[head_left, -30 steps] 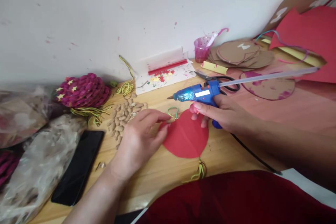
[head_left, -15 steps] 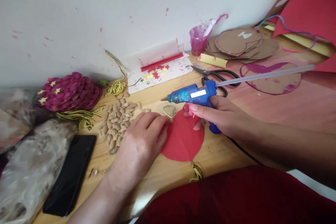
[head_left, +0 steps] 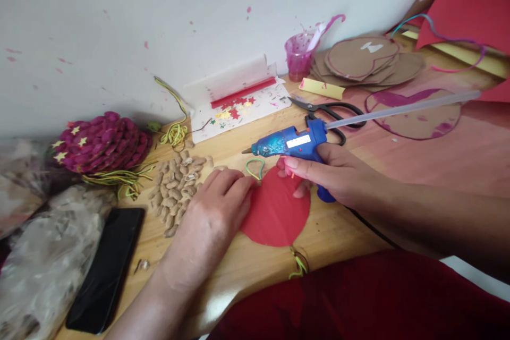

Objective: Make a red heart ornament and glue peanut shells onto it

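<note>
A round red piece [head_left: 274,212] lies on the wooden table, with a green and yellow cord loop [head_left: 255,168] at its top and a yellow-green tassel [head_left: 298,264] at its lower edge. My left hand [head_left: 223,202] is closed on the piece's upper left edge, by the base of the loop; its fingertips are partly hidden. My right hand [head_left: 322,170] holds a blue glue gun [head_left: 295,143], nozzle pointing left above the loop, a long clear glue stick out of its back. Fingertips of that hand also reach the piece's upper right edge.
Peanuts [head_left: 175,186] lie left of my left hand, near a black phone [head_left: 107,271] and a plastic bag [head_left: 51,265]. Behind are purple decorated pieces [head_left: 103,143], paper with stars [head_left: 239,111], black scissors [head_left: 338,114], a stained cup [head_left: 298,58] and cardboard discs [head_left: 358,61].
The camera view has shifted slightly. Both hands, the glue gun and the red piece keep nearly the same places relative to one another.
</note>
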`<state>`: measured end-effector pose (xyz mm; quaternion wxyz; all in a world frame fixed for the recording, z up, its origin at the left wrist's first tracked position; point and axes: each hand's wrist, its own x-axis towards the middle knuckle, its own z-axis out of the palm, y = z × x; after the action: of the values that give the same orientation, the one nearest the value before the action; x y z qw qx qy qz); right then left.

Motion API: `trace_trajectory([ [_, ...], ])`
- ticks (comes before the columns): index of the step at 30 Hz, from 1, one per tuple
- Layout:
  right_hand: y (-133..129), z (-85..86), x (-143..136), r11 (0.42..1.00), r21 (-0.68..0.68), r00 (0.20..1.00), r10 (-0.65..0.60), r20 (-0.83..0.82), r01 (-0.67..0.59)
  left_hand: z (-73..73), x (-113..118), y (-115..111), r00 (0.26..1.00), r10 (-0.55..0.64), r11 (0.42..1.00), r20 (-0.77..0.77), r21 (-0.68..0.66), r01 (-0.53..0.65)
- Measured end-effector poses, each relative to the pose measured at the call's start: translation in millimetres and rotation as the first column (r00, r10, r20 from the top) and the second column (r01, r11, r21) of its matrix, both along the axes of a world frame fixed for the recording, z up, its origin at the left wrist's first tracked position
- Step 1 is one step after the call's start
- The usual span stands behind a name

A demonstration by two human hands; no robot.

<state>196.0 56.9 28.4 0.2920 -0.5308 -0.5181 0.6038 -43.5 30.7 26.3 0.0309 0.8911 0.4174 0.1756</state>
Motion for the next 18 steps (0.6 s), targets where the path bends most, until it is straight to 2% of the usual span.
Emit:
trace_trajectory([
  [4, 0.2, 0.8, 0.0, 1.0, -0.015, 1.0, -0.009, 0.009, 0.009, 4.6, 1.7, -1.3, 0.999, 0.003, 0.999, -0.036, -0.044, -0.005],
  [11, 0.4, 0.9, 0.4, 1.0, -0.015, 1.0, 0.002, 0.012, -0.002, -2.5, -1.0, 0.2, 1.0, -0.006, 1.0, 0.002, 0.021, 0.006],
  [18, 0.8, -0.7, 1.3, 1.0, -0.011, 1.0, 0.006, 0.0, -0.006, 0.2, 0.5, -2.4, 0.999, 0.005, 1.0, -0.034, -0.02, -0.005],
])
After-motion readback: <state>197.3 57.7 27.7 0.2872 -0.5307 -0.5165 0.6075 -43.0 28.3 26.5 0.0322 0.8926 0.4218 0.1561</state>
